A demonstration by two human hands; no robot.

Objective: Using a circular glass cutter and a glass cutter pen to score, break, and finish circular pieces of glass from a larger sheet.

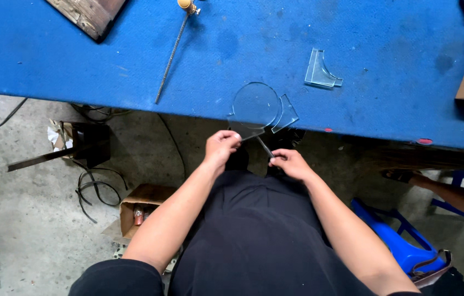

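1. Overhanging the near edge of the blue table [133, 49], the round glass piece [254, 107] lies flat, its disc on the felt and a straight-edged tab jutting toward the person past the table's rim
2. Pinching that near tab, the left hand [221, 148] is curled shut on the glass, thumb and fingers meeting at its near-left corner; the disc lies far and slightly right of this grip
3. Closing on a slim dark tool [265, 147], the right hand [291, 163] holds its near end; the tool's long axis runs from near right to far left, its tip reaching the near edge of the glass
4. Both hands sit just off the table, near the person's body, with the glass between and beyond them; the left hand is touching the glass itself, the right meets it only through the tool, as far as can be told
5. A curved glass offcut [287, 114] lies just right of the disc, touching or nearly touching it; which cannot be told
6. Farther right and well apart rests a second glass offcut [321, 71] with a concave edge
7. Far left of the glass, a long thin rod [173, 55] with a brass head lies slanted on the felt, well out of either hand's way
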